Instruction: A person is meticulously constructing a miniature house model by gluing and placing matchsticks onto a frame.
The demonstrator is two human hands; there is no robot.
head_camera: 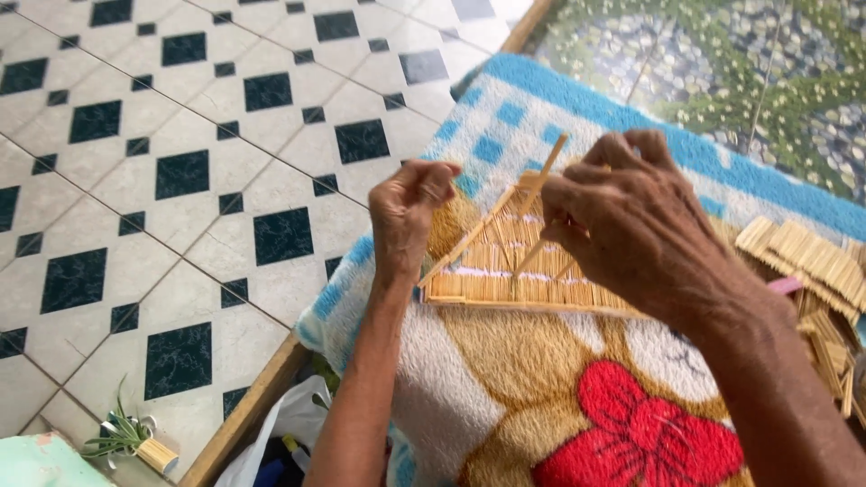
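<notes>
Pinched between the fingers of our right hand we hold a thin bamboo stick, its long axis tilting up to the far right. Our left hand is closed on the far left corner of the woven stick mat, which lies flat on the patterned blanket just beneath both hands. Loose sticks are piled to the right, nearer our right hand.
</notes>
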